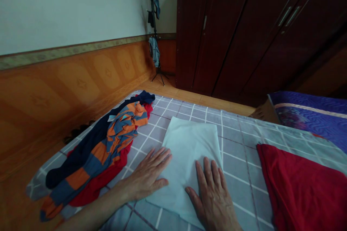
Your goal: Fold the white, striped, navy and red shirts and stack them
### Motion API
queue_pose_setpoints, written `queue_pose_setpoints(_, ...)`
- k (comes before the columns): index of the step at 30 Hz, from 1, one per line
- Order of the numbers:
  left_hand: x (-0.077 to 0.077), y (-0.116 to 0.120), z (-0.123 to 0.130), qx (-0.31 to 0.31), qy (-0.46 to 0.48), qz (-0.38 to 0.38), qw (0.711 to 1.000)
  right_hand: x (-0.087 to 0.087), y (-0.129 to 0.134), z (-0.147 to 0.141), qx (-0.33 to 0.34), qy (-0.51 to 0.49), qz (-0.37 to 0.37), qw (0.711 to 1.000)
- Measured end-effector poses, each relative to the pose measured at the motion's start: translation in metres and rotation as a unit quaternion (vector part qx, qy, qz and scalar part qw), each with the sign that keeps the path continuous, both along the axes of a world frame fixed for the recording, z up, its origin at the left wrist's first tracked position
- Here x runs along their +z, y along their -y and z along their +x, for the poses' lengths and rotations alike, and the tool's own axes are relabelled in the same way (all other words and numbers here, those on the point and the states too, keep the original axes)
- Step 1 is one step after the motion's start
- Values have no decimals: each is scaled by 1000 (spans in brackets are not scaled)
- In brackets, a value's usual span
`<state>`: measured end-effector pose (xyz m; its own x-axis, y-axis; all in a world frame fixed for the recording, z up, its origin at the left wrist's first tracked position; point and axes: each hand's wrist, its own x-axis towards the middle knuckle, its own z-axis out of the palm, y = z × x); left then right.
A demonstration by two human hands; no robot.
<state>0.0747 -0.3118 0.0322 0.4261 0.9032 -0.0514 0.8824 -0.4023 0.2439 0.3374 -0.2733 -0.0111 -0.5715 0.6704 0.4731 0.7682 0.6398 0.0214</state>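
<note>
A white folded cloth [187, 140], perhaps a garment, lies flat on the bed's grey checked sheet [235, 144]. My left hand [149, 175] rests with fingers stretched out over the cloth's left edge. On its lower right part, my right hand [213, 195] lies flat, fingers slightly spread and thumb out to the left. Neither hand grips anything. Left of my left hand is a loose heap with an orange and blue checked garment [108, 148] on top, beside dark navy cloth [81, 155] and red cloth [101, 184].
Red fabric [306, 187] lies on the bed at the right. Beyond the bed stand a dark wooden wardrobe [217, 32] and a black coat rack [155, 25] with clothes and a cap. A purple-blue quilted surface [311, 112] is at the far right.
</note>
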Motion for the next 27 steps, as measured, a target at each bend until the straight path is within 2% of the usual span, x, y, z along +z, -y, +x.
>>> queue_pose_setpoints(4,-9,-2,-6,115,5,46,992,0,0,0,1,-1,-8,1000)
queue_pose_setpoints(6,-10,-5,-7,121,19,53,991,0,0,0,0,-2,-12,1000)
queue_pose_setpoints(9,-11,-9,-7,83,30,47,995,-1,0,0,-1,-2,-13,1000)
queue_pose_setpoints(14,-16,-12,-12,208,56,132,968,0,0,-1,1,0,-12,1000)
queue_pose_setpoints(16,-14,-8,-9,191,83,136,969,1,0,-1,0,2,-13,1000)
queue_pose_setpoints(18,-8,-3,-1,115,95,114,982,1,0,-1,-1,4,-15,1000)
queue_pose_setpoints(21,0,0,9,-11,61,44,997,0,0,-1,-4,7,-22,1000)
queue_pose_setpoints(23,2,-3,10,-5,33,16,999,0,1,-1,-6,5,-25,1000)
queue_pose_setpoints(25,2,-5,8,46,22,24,998,0,2,0,-7,3,-28,1000)
queue_pose_setpoints(27,3,-3,9,59,26,41,997,2,3,0,-5,1,-33,999)
